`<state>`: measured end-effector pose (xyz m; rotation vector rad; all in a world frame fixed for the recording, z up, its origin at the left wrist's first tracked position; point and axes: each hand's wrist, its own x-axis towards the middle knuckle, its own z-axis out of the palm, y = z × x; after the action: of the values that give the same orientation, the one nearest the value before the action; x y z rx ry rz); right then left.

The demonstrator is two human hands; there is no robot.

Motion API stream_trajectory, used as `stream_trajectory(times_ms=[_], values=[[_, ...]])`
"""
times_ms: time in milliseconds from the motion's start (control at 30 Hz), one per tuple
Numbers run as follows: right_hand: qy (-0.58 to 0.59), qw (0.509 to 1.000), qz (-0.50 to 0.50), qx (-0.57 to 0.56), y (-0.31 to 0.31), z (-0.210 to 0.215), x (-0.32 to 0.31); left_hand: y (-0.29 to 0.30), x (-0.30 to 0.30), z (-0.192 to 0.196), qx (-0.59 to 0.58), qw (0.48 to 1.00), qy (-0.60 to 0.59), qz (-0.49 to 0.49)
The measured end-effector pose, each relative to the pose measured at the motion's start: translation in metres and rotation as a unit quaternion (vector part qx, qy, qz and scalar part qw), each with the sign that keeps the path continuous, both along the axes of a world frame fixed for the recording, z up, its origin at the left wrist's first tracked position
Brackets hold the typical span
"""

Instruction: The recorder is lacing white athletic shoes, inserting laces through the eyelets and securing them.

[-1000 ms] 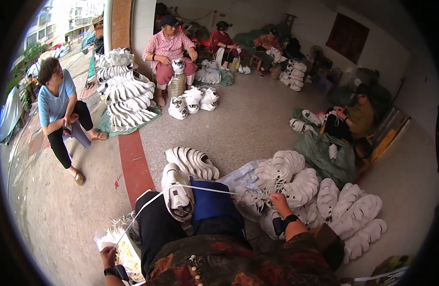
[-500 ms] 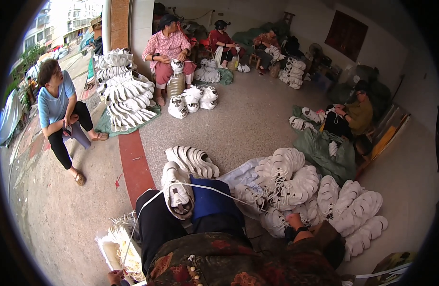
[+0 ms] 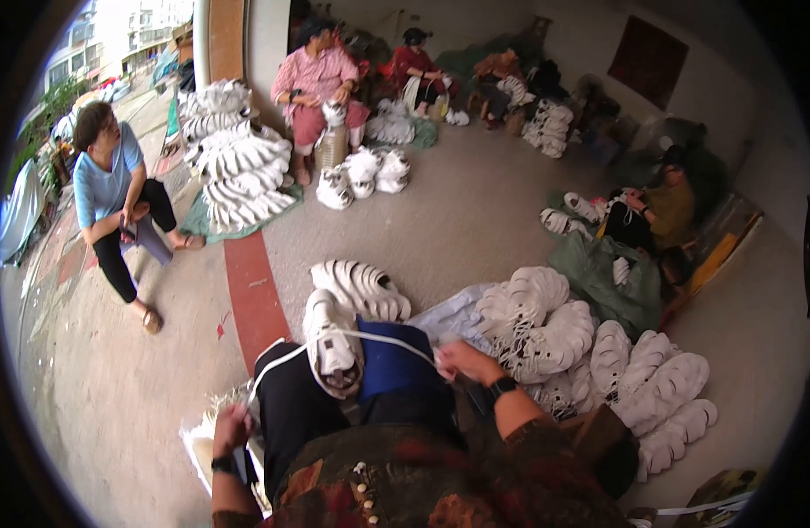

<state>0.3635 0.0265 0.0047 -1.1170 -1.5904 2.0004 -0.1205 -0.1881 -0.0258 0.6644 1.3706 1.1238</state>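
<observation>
A white shoe (image 3: 333,345), judged light and fairly stiff, is rested on the near lap, its soft white cord (image 3: 383,335) pinched taut between the left hand (image 3: 230,429) and right hand (image 3: 458,359), best gripped near each end.

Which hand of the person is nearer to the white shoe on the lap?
Right. The right hand is beside the white shoe, at its right, pulling the white lace. The left hand is lower and farther left, holding the lace's other end.
</observation>
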Motion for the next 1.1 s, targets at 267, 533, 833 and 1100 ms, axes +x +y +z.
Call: stream_trajectory(times_ms=[267, 533, 833, 1100], values=[[-0.118, 0.935, 0.116, 0.313, 0.06, 0.028, -0.154, 0.144, 0.093, 0.073, 0.079, 0.977, 0.08, -0.18], [-0.081, 0.965, -0.065, 0.241, 0.064, -0.01, -0.188, 0.16, 0.096, 0.039, 0.14, 0.988, 0.022, -0.063], [0.013, 0.961, -0.124, 0.247, 0.062, -0.015, -0.195, 0.165, 0.095, 0.037, 0.142, 0.988, 0.01, -0.054], [-0.065, 0.934, -0.128, 0.327, 0.056, -0.019, -0.196, 0.156, 0.094, 0.026, 0.179, 0.975, 0.124, -0.042]])
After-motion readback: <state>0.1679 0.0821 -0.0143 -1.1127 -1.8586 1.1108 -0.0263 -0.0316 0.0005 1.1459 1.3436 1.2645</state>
